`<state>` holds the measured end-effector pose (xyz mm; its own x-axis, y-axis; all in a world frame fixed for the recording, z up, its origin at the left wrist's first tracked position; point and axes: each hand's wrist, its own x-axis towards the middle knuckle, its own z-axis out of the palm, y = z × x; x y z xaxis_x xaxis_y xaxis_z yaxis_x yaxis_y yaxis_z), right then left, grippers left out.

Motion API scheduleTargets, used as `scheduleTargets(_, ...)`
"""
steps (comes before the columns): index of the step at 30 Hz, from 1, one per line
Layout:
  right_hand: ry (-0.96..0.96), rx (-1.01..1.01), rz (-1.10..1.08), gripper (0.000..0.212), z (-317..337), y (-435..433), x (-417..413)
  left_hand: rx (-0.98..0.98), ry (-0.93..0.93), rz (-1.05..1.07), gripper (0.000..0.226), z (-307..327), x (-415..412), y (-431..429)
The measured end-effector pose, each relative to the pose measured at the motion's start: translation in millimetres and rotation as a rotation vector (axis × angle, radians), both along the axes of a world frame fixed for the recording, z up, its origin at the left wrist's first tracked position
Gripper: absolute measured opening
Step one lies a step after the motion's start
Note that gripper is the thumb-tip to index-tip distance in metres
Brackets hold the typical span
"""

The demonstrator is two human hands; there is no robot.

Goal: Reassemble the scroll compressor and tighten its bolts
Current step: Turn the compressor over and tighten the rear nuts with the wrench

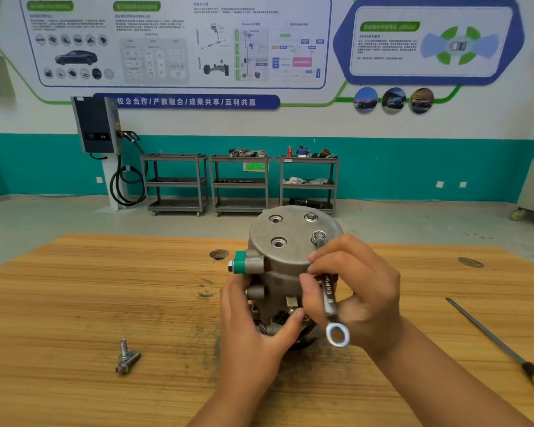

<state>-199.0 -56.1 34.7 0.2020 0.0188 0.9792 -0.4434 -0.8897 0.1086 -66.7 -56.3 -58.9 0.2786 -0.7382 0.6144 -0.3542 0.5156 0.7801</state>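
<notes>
A grey metal scroll compressor (285, 241) stands upright on the wooden table (90, 303), its round cover facing up. The cover shows two empty bolt holes on the left and one seated bolt (311, 216) at the back right. My right hand (361, 291) grips a silver combination wrench (330, 300), whose far end sits on a front-right bolt (318, 235). My left hand (253, 331) holds the compressor's lower body. A green-capped port (239, 264) sticks out on the compressor's left side. Two loose bolts (125, 359) lie on the table to the left.
A yellow-handled file (503, 346) lies at the table's right edge. A round hole (219, 254) and a dark knot (470, 262) mark the tabletop. Beyond the table stand three grey shelf carts (239, 183) and a wall charger with cable (97, 124).
</notes>
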Motion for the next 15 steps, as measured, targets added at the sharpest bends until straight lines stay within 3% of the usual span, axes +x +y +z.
scheduleTargets(9,0.168,0.039,-0.073,0.018,-4,-1,9,-0.067,0.002,-0.018,0.066,4,-1,1)
scheduleTargets(15,0.184,-0.014,-0.189,0.020,-7,1,9,-0.024,0.013,-0.002,0.066,3,-1,3)
